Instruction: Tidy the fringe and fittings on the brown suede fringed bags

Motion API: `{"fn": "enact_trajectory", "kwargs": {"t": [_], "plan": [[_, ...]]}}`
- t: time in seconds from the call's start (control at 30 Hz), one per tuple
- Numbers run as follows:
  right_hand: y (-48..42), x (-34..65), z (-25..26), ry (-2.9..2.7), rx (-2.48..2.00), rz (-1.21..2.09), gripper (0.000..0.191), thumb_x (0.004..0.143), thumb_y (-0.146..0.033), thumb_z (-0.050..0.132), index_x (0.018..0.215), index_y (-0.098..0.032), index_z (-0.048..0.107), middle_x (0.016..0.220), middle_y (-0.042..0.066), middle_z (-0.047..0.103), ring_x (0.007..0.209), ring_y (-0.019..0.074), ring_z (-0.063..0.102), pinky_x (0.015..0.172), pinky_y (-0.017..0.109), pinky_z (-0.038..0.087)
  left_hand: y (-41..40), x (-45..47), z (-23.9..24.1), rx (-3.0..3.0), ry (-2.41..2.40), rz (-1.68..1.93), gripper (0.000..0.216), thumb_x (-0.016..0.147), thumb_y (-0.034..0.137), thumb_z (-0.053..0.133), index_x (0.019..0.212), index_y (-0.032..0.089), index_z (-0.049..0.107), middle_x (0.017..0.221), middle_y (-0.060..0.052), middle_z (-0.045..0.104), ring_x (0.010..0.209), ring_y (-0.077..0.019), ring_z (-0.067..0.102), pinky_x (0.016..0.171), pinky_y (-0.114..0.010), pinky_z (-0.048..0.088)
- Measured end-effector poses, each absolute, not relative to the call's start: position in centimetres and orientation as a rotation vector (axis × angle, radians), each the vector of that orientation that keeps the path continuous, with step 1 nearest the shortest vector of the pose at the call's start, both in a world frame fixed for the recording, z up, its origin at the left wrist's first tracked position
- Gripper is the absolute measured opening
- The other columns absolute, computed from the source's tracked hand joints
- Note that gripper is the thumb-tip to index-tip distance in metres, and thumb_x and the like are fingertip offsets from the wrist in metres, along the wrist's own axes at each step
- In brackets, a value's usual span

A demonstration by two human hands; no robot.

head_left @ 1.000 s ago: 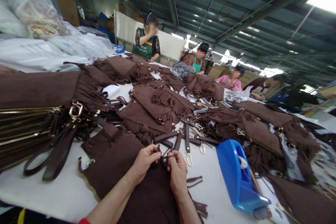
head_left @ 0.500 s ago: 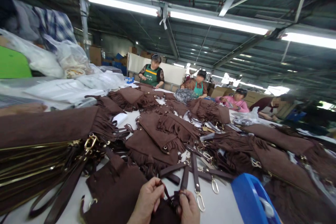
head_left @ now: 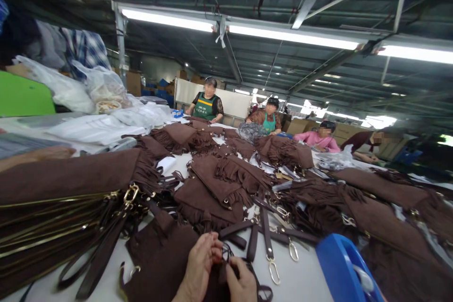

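At the near edge of the table, my left hand [head_left: 201,265] is closed, its fingers bent and pressed together beside a thin dark cord [head_left: 226,249]. What lies inside its fingers is hidden. My right hand [head_left: 242,279] pinches a dark brown strip [head_left: 222,273] between thumb and fingers, just right of the left hand. Under both hands lies a dark brown suede-like bag [head_left: 161,257] with a metal ring at its left edge. To the right, dark straps with gold oval clasps [head_left: 273,271] rest on the white tabletop [head_left: 300,283].
A stack of brown bags with gold zippers [head_left: 63,174] fills the left. Fringed brown bags [head_left: 219,177] are heaped across the middle. A blue holder [head_left: 341,264] stands at the right. Several co-workers, one in a green apron [head_left: 205,106], sit along the far side.
My right hand has moved left, closer to the left hand, with the strip. The left hand's fingers have straightened somewhat and turned upward. The view has shifted slightly.
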State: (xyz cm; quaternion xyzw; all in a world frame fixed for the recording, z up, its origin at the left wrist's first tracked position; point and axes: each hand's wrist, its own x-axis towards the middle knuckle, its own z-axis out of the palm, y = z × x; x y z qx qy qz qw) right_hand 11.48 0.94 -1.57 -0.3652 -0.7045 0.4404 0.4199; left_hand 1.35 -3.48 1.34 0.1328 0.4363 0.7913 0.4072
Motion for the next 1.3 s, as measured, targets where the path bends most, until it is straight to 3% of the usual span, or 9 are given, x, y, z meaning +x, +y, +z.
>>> {"fn": "enact_trajectory", "kwargs": {"t": [0.1, 0.2, 0.4, 0.57, 0.8, 1.1, 1.3], "plan": [[0.7, 12.2, 0.7, -1.591, -0.956, 1.461, 0.022, 0.071, -0.039, 0.059, 0.069, -0.018, 0.064, 0.060, -0.002, 0.056, 0.056, 0.0129, 0.046, 0.052, 0.022, 0.036, -4.0, 1.7, 1.8, 0.469, 1.088, 1.896, 0.049, 0.052, 0.040, 0.077, 0.092, 0.015, 0.061, 0.085, -0.008, 0.067, 0.078, -0.0183, 0.061, 0.072, -0.028, 0.047], [0.6, 12.5, 1.7, -1.540, -0.968, 1.514, 0.022, 0.072, -0.039, 0.057, 0.069, -0.017, 0.061, 0.054, -0.005, 0.044, 0.051, 0.0098, 0.035, 0.047, 0.021, 0.029, -4.2, 2.0, 1.8, 0.601, 1.125, 1.780, 0.045, 0.047, 0.021, 0.079, 0.090, 0.017, 0.065, 0.083, -0.005, 0.068, 0.080, -0.0191, 0.060, 0.075, -0.029, 0.045], [0.4, 12.6, 1.7, -1.555, -0.956, 1.495, 0.022, 0.073, -0.039, 0.056, 0.069, -0.018, 0.058, 0.052, -0.007, 0.038, 0.050, 0.0094, 0.032, 0.047, 0.021, 0.026, -4.3, 2.0, 1.8, 0.711, 1.229, 1.746, 0.009, 0.062, 0.021, 0.068, 0.069, 0.016, 0.068, 0.072, -0.001, 0.067, 0.072, -0.0152, 0.058, 0.073, -0.024, 0.041], [0.2, 12.8, 1.7, -1.580, -0.915, 1.461, 0.017, 0.072, -0.035, 0.058, 0.069, -0.018, 0.061, 0.060, -0.004, 0.051, 0.058, 0.0119, 0.041, 0.056, 0.023, 0.034, -4.3, 2.2, 2.0, 0.691, 1.257, 1.776, 0.021, 0.057, 0.019, 0.068, 0.078, 0.017, 0.068, 0.074, -0.001, 0.068, 0.074, -0.0167, 0.060, 0.071, -0.025, 0.044], [0.0, 12.9, 1.6, -1.530, -0.924, 1.433, 0.015, 0.070, -0.034, 0.061, 0.069, -0.018, 0.062, 0.068, -0.002, 0.058, 0.069, 0.0152, 0.051, 0.066, 0.025, 0.040, -4.2, 2.1, 1.9, 0.510, 1.256, 1.860, 0.021, 0.050, 0.015, 0.071, 0.070, 0.014, 0.066, 0.064, -0.001, 0.066, 0.062, -0.0121, 0.056, 0.063, -0.022, 0.043], [0.8, 12.6, 0.6, -1.180, -1.075, 1.457, 0.019, 0.069, -0.038, 0.056, 0.072, -0.019, 0.052, 0.052, -0.008, 0.040, 0.045, 0.0074, 0.035, 0.043, 0.020, 0.031, -4.7, 1.3, 2.9, 0.286, 1.102, 1.919, 0.026, 0.048, 0.015, 0.067, 0.072, 0.013, 0.058, 0.061, 0.002, 0.058, 0.056, -0.0115, 0.056, 0.046, -0.018, 0.038], [0.7, 12.6, 0.8, -1.131, -1.034, 1.535, 0.022, 0.069, -0.039, 0.055, 0.071, -0.018, 0.050, 0.061, -0.005, 0.048, 0.046, 0.0061, 0.038, 0.043, 0.019, 0.032, -4.7, 0.8, 2.6, 0.311, 1.067, 1.927, 0.026, 0.049, 0.017, 0.064, 0.073, 0.015, 0.055, 0.059, 0.004, 0.052, 0.050, -0.0070, 0.046, 0.043, -0.017, 0.031]]}}
